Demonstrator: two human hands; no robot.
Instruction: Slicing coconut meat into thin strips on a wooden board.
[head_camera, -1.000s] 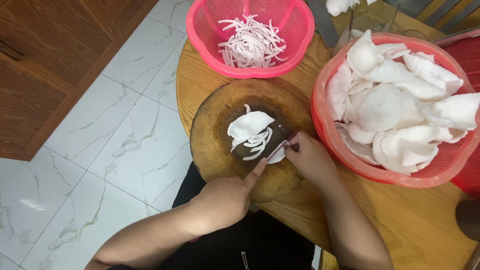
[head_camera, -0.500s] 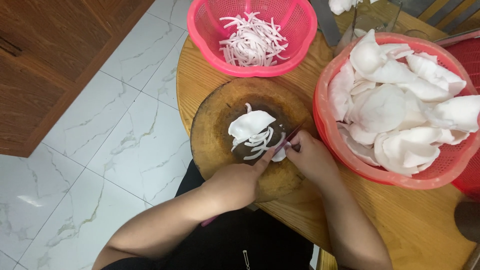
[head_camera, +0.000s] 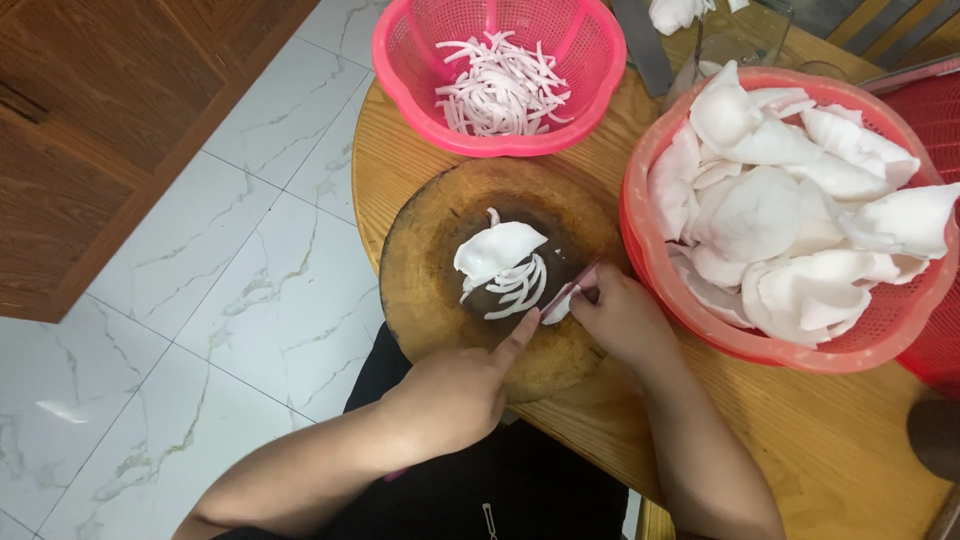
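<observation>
Two hands at a round wooden chopping board (head_camera: 430, 290) bearing white slices.
The right hand (head_camera: 622, 318) pinches a small white piece (head_camera: 558, 306) beside a knife blade (head_camera: 572, 287); the left hand (head_camera: 455, 385), loosely curled, extends its forefinger to that piece. Cut strips (head_camera: 515, 285) lie just beyond the fingertips.

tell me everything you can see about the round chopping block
The round chopping block is a thick wooden slab, brown with a darker, worn middle. It lies flat on the wooden table, overhanging the near edge. A white piece and cut white strips rest at its centre. The left hand and right hand rest on its near side.
</observation>
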